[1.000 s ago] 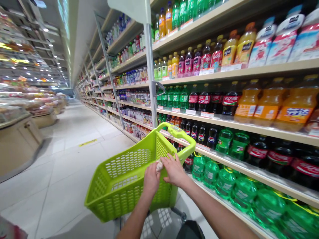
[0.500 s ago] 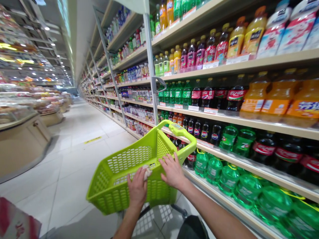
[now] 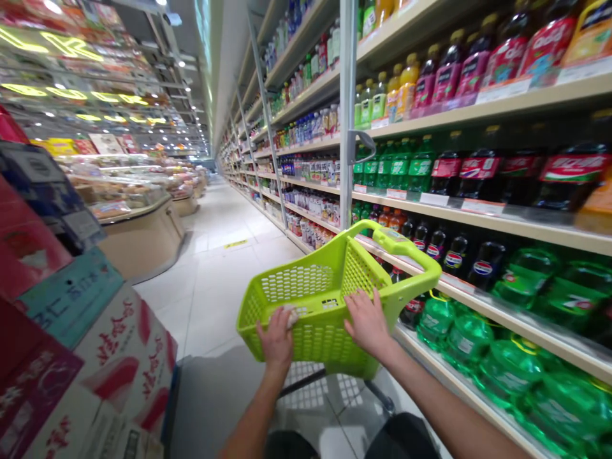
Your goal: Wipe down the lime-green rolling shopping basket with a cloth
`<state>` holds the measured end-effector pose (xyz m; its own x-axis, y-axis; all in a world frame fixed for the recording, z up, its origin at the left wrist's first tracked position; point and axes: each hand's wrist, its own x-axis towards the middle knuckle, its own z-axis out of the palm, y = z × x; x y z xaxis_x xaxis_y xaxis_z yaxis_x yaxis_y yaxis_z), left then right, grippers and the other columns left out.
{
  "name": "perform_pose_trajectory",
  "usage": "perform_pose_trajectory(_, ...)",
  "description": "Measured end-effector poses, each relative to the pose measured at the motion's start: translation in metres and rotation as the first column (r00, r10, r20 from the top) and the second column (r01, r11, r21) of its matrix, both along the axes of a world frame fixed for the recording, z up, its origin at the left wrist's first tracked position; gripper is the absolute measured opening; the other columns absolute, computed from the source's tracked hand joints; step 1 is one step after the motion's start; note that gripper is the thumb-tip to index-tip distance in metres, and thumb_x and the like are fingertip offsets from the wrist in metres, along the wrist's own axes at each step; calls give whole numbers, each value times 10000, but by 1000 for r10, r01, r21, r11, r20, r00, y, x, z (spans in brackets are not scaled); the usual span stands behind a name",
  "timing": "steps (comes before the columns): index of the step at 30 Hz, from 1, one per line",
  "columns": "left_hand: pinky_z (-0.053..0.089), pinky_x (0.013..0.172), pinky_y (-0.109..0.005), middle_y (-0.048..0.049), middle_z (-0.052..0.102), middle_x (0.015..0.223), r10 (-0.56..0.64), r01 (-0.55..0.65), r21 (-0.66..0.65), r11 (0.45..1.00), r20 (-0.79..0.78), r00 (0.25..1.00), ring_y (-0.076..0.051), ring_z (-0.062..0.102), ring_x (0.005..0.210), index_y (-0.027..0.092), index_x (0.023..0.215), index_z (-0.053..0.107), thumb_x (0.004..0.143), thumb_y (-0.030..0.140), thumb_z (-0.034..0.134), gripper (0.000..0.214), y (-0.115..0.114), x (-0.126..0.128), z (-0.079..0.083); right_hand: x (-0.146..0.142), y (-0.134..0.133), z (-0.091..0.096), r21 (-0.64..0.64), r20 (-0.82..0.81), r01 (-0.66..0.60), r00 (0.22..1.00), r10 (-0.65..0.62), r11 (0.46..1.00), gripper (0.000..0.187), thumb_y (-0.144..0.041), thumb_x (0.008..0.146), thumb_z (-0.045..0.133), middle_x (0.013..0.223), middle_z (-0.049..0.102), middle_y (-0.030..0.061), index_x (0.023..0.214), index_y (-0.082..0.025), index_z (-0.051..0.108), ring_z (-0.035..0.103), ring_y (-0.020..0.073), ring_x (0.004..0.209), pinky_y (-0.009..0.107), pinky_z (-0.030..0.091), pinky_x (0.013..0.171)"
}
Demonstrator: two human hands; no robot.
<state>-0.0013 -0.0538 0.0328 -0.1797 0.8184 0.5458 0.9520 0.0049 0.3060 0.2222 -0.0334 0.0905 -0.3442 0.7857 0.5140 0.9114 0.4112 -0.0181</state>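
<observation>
Left hand [image 3: 276, 338] partly curled at the near rim of the green cart [image 3: 318, 344], fingers bent over a whitish crumpled wad [image 3: 291, 313] that showed past the fingertips; how tightly it was gripped, could not tell. Right hand [image 3: 367, 324] loosely open, fingers slightly spread on the same rim nearer the handle [image 3: 406, 252], nothing seen in it. Cart stood on pale floor tiles [image 3: 210, 299], just beside the drink shelves [image 3: 478, 223].
</observation>
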Motion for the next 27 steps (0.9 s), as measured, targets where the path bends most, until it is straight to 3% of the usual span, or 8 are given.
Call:
perform_pose_trajectory(3, 53, 1052, -513, -46, 505, 1261, -182, 181, -29, 983, -27, 983, -192, 416, 1190, 263, 1115, 529, 747, 83, 386, 433, 7, 40, 9, -10, -1, -4, -31, 10, -56, 998, 56, 998, 449, -262, 737, 515, 1159, 552, 115, 1166, -127, 504, 400, 280, 1147, 500, 114, 1029)
perform_pose_trajectory(5, 41, 1051, -517, -42, 505, 1262, -177, 176, -34, 984, -31, 984, -194, 417, 1187, 273, 1122, 522, 738, 77, 395, 449, 4, 32, 9, -9, 1, -5, -31, 16, -72, 997, 73, 997, 454, -237, 737, 511, 1169, 547, 107, 1179, -136, 492, 401, 270, 1147, 490, 120, 1030)
perform_pose_trajectory(8, 41, 1048, -511, -48, 517, 1249, -21, 21, -13, 1000, 11, 1000, -188, 438, 1165, 269, 1123, 515, 743, 78, 376, 447, -10, -26, -1, -4, 2, -6, -26, 21, -87, 996, 87, 996, 460, -222, 734, 512, 1162, 550, 99, 1185, -139, 487, 403, 263, 1142, 479, 117, 1036)
perform_pose_trajectory(10, 62, 1034, -534, -58, 534, 1226, 209, -214, 20, 977, 129, 969, -194, 476, 1122, 256, 1107, 513, 780, 131, 349, 386, -17, -66, -7, -4, 1, -6, -25, 11, -69, 998, 69, 997, 465, -234, 732, 514, 1153, 552, 110, 1182, -120, 489, 403, 273, 1134, 485, 109, 1037)
perform_pose_trajectory(13, 118, 1009, -567, -94, 530, 1217, 393, -417, 28, 909, 279, 876, -228, 483, 1111, 212, 1117, 500, 810, 211, 334, 349, -13, -78, -11, -10, -2, -5, -37, -6, -30, 1000, 30, 999, 489, -259, 728, 522, 1148, 548, 134, 1184, -88, 485, 401, 286, 1128, 493, 93, 1041)
perform_pose_trajectory(18, 77, 1052, -497, -59, 510, 1254, -37, 36, 14, 999, 43, 998, -195, 406, 1195, 235, 1086, 545, 768, 113, 362, 387, 5, 5, -3, -12, -2, -5, -48, -10, -41, 999, 40, 998, 513, -270, 722, 532, 1169, 531, 131, 1203, -105, 464, 394, 274, 1140, 488, 91, 1044)
perform_pose_trajectory(21, 40, 1059, -491, -37, 504, 1263, -123, 123, -34, 992, -9, 992, -187, 408, 1194, 256, 1099, 540, 743, 83, 378, 428, 3, 14, 1, -6, -2, -5, -33, -1, -61, 998, 61, 998, 510, -247, 719, 529, 1160, 535, 117, 1208, -124, 457, 395, 261, 1139, 476, 99, 1047)
perform_pose_trajectory(27, 78, 1022, -554, -49, 535, 1226, 253, -261, 38, 965, 146, 956, -200, 493, 1105, 264, 1143, 487, 799, 170, 321, 394, -10, -64, -8, -6, -2, -6, -29, -14, -55, 998, 54, 998, 512, -266, 720, 532, 1165, 531, 130, 1203, -108, 466, 394, 282, 1137, 493, 97, 1045)
